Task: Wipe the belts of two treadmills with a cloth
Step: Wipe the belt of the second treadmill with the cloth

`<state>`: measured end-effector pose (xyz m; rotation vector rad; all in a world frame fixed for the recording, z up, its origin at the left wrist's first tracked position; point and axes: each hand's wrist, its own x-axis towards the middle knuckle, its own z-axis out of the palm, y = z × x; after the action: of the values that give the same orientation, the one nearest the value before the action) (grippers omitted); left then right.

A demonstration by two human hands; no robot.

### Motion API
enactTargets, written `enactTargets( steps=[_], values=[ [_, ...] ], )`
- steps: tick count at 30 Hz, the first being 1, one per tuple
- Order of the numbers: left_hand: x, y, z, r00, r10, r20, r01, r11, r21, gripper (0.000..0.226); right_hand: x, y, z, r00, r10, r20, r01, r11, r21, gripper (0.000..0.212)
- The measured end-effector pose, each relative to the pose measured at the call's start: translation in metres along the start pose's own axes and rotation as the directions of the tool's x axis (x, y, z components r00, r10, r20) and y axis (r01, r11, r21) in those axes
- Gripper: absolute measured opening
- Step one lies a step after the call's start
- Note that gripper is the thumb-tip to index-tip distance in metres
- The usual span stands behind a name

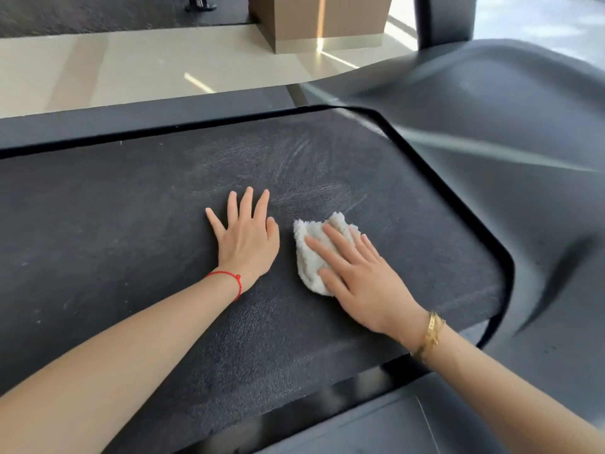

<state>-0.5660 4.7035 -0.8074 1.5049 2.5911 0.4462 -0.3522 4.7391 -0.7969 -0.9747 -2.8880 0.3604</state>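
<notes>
A dark textured treadmill belt (137,231) fills the middle of the view, with pale wipe streaks near its far right end. A white fluffy cloth (309,257) lies bunched on the belt. My right hand (357,273) presses flat on the cloth with straight fingers, covering its right half. My left hand (247,239) rests flat on the bare belt just left of the cloth, fingers spread. A red string is on my left wrist and a gold bracelet on my right.
The treadmill's dark grey motor cover (510,132) curves round the belt's right end, with an upright post (445,18) behind it. Black side rails (137,117) border the belt. Beyond lie a beige tiled floor (131,67) and a tan column base (320,21).
</notes>
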Motion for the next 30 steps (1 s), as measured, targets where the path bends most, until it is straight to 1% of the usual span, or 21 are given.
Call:
enactTargets(
  steps=[3, 6, 8, 11, 14, 16, 17, 19, 21, 22, 23, 24, 25, 27, 28, 30],
  values=[
    [0.006, 0.005, 0.005, 1.0, -0.026, -0.005, 0.026, 0.999, 0.026, 0.056, 0.024, 0.039, -0.007, 0.982, 0.172, -0.073, -0.172, 0.985, 0.017, 0.052],
    [0.009, 0.007, 0.01, 0.999, -0.043, -0.022, 0.044, 0.998, 0.041, 0.057, 0.068, 0.084, -0.016, 0.931, 0.341, -0.133, -0.343, 0.939, 0.005, 0.051],
    [0.009, 0.007, 0.012, 0.998, -0.039, -0.044, 0.042, 0.997, 0.067, 0.058, 0.105, 0.108, -0.024, 0.896, 0.418, -0.149, -0.42, 0.907, 0.018, 0.05],
    [0.008, 0.007, 0.015, 0.998, -0.025, -0.064, 0.031, 0.996, 0.089, 0.059, 0.164, 0.129, -0.032, 0.859, 0.497, -0.123, -0.491, 0.868, 0.072, 0.051],
    [0.008, 0.007, 0.015, 0.997, -0.023, -0.071, 0.032, 0.992, 0.122, 0.06, 0.216, 0.13, -0.034, 0.851, 0.515, -0.101, -0.511, 0.857, 0.064, 0.054],
    [0.008, 0.007, 0.015, 0.998, -0.024, -0.065, 0.033, 0.991, 0.133, 0.062, 0.247, 0.116, -0.032, 0.88, 0.468, -0.075, -0.467, 0.884, 0.032, 0.057],
    [0.009, 0.007, 0.016, 0.998, -0.025, -0.063, 0.033, 0.99, 0.137, 0.062, 0.26, 0.105, -0.03, 0.91, 0.411, -0.055, -0.411, 0.911, 0.015, 0.057],
    [0.009, 0.007, 0.016, 0.998, -0.027, -0.057, 0.035, 0.989, 0.144, 0.062, 0.28, 0.08, -0.022, 0.97, 0.243, -0.012, -0.243, 0.97, -0.011, 0.056],
    [0.009, 0.006, 0.016, 0.998, -0.029, -0.055, 0.037, 0.989, 0.143, 0.061, 0.289, 0.069, -0.014, 0.994, 0.11, 0.018, -0.11, 0.994, -0.017, 0.055],
    [0.01, 0.005, 0.016, 0.998, -0.028, -0.054, 0.036, 0.989, 0.144, 0.061, 0.291, 0.073, -0.014, 0.996, 0.091, 0.02, -0.091, 0.996, -0.023, 0.055],
    [0.009, 0.005, 0.016, 0.998, -0.025, -0.053, 0.032, 0.989, 0.145, 0.061, 0.291, 0.083, -0.017, 0.994, 0.11, 0.006, -0.11, 0.993, -0.041, 0.054],
    [0.009, 0.005, 0.016, 0.998, -0.024, -0.053, 0.032, 0.989, 0.146, 0.061, 0.289, 0.098, -0.021, 0.987, 0.161, -0.02, -0.162, 0.984, -0.069, 0.054],
    [0.009, 0.005, 0.016, 0.998, -0.024, -0.055, 0.032, 0.989, 0.146, 0.061, 0.286, 0.116, -0.027, 0.971, 0.234, -0.048, -0.237, 0.967, -0.09, 0.053],
    [0.009, 0.006, 0.016, 0.998, -0.023, -0.057, 0.031, 0.989, 0.143, 0.062, 0.272, 0.152, -0.041, 0.924, 0.373, -0.08, -0.378, 0.924, -0.056, 0.052],
    [0.01, 0.006, 0.016, 0.998, -0.024, -0.056, 0.031, 0.989, 0.143, 0.061, 0.264, 0.162, -0.044, 0.914, 0.398, -0.08, -0.401, 0.916, -0.025, 0.052],
    [0.01, 0.006, 0.016, 0.998, -0.027, -0.055, 0.035, 0.989, 0.144, 0.061, 0.243, 0.164, -0.045, 0.922, 0.38, -0.067, -0.381, 0.925, 0.009, 0.052]
  ],
)
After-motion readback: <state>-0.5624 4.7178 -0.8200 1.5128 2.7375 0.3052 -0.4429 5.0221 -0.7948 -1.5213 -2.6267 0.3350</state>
